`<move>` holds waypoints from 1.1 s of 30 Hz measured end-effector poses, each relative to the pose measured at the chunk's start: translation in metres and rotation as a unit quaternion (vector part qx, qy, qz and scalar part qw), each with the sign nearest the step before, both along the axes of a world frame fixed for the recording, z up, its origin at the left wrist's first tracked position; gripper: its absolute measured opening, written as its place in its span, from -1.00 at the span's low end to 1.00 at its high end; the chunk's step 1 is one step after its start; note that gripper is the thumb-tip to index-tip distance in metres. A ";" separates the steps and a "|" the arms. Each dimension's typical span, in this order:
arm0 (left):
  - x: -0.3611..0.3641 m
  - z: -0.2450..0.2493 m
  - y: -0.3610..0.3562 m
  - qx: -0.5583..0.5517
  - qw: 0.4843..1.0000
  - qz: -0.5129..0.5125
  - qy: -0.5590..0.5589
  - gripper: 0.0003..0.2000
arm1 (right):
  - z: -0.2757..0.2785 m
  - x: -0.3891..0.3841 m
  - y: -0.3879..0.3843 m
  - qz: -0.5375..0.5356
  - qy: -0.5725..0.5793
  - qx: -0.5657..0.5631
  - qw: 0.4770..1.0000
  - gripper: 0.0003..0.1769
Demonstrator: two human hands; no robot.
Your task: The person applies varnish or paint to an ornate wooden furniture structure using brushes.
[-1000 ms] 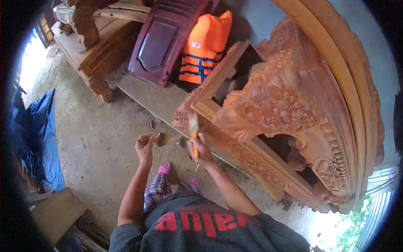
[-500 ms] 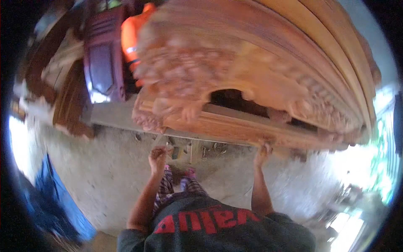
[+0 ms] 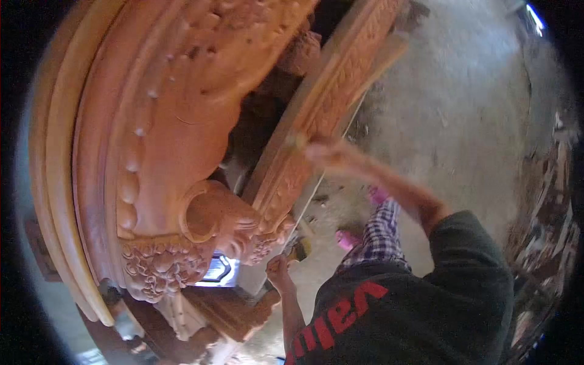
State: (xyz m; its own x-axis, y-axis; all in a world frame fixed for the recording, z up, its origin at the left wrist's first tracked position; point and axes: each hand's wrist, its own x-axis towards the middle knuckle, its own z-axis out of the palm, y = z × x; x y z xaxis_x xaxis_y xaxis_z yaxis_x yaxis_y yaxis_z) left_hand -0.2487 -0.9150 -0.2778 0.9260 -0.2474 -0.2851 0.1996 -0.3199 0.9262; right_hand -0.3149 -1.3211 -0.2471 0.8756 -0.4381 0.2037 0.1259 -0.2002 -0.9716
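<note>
Head view: your right hand (image 3: 328, 155) is stretched out to the carved rail (image 3: 331, 85), i.e. the long narrow strip w/ ornaments that runs diagonally along the edge of the big piece. The hand is at the rail's lower part & seems to touch it, but it is very blurred, so I cannot tell if the fingers are apart or closed on something. Your left hand (image 3: 278, 266) is lower, near the bottom corner of the rail, w/ fingers curled together in a fist; what is inside the fist is not visible. Just beside it, a small yellowish object (image 3: 301, 248) lies on the floor (image 3: 468, 103), too small to identify.

The big carved wood piece (image 3: 176, 109) fills the left side: curved mouldings, a row of round beads, a scroll w/ a round hole, and flower carving at the bottom. It stands tilted on the floor, which is grey concrete.

Between the hands you see your checked trousers (image 3: 380, 234) & pink slippers (image 3: 348, 239). Your dark shirt (image 3: 420, 304) has red letters.
</note>
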 end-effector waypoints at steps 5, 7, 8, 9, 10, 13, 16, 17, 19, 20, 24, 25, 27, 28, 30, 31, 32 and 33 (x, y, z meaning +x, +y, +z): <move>0.023 0.077 0.017 0.059 0.998 0.008 -0.004 -0.85 | -0.005 0.001 -0.009 -0.372 -0.035 -0.293 0.880 -0.77; 0.052 0.073 0.046 0.092 0.993 -0.045 -0.064 -0.82 | -0.029 0.036 0.052 -0.321 -0.109 -0.023 0.941 -0.77; 0.061 0.083 0.041 0.071 0.996 -0.041 -0.045 -0.81 | -0.034 0.046 0.093 -0.277 -0.118 0.071 0.951 -0.74; 0.069 0.083 0.043 0.045 0.998 -0.033 -0.023 -0.79 | -0.036 0.054 0.143 -0.218 -0.127 0.139 0.958 -0.72; 0.084 0.077 0.052 0.041 0.995 -0.061 -0.069 -0.76 | -0.037 0.059 0.190 -0.143 -0.143 0.219 0.955 -0.68; 0.070 0.126 0.016 0.060 0.989 -0.069 -0.117 -0.76 | -0.024 0.049 0.253 0.086 -0.145 0.553 0.816 -0.70; 0.081 0.142 0.022 0.081 0.970 -0.149 -0.173 -0.81 | -0.016 0.019 0.222 0.019 -0.035 -0.027 0.999 -0.67; 0.081 0.146 0.025 0.090 0.954 -0.191 -0.214 -0.83 | -0.015 0.013 0.193 -0.032 -0.022 0.006 0.999 -0.66; 0.079 0.154 0.033 0.103 0.950 -0.206 -0.211 -0.84 | -0.026 0.004 0.131 -0.135 -0.144 -0.049 0.979 -0.68; 0.078 0.156 0.037 0.117 0.947 -0.217 -0.207 -0.86 | -0.040 0.001 0.095 -0.145 -0.013 -0.055 0.988 -0.71; 0.080 0.134 0.057 0.115 0.950 -0.203 -0.205 -0.86 | -0.033 -0.005 0.063 -0.383 -0.046 -0.131 0.913 -0.73; 0.076 0.135 0.057 0.124 0.939 -0.229 -0.223 -0.86 | -0.032 -0.002 0.063 -0.369 -0.046 -0.158 0.915 -0.70; 0.074 0.128 0.058 0.132 0.926 -0.260 -0.238 -0.86 | -0.049 0.019 0.118 -0.288 -0.015 -0.194 0.938 -0.62; 0.078 0.120 0.063 0.126 0.939 -0.250 -0.198 -0.86 | -0.022 0.008 0.152 -0.211 -0.003 -0.162 0.964 -0.50; 0.078 0.116 0.063 0.121 0.950 -0.239 -0.158 -0.86 | 0.027 -0.020 0.195 -0.077 -0.137 0.073 0.985 -0.60; 0.076 0.120 0.060 0.136 0.939 -0.254 -0.190 -0.86 | 0.038 -0.029 0.206 -0.031 -0.178 0.152 0.972 -0.63; 0.075 0.122 0.058 0.152 0.925 -0.269 -0.221 -0.86 | 0.034 -0.034 0.211 0.010 -0.153 0.094 0.984 -0.62; 0.076 0.123 0.055 0.156 0.925 -0.268 -0.221 -0.86 | 0.011 -0.030 0.209 0.012 -0.110 0.060 0.992 -0.62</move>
State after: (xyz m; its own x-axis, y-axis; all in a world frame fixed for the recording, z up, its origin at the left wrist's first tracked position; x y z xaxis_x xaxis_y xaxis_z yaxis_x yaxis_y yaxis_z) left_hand -0.1731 -0.8596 -0.1550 0.7367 -0.6750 -0.0422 -0.4418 -0.5275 0.7256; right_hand -0.3445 -1.1122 -0.2365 0.8263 -0.4498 0.3389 0.3407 -0.0799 -0.9368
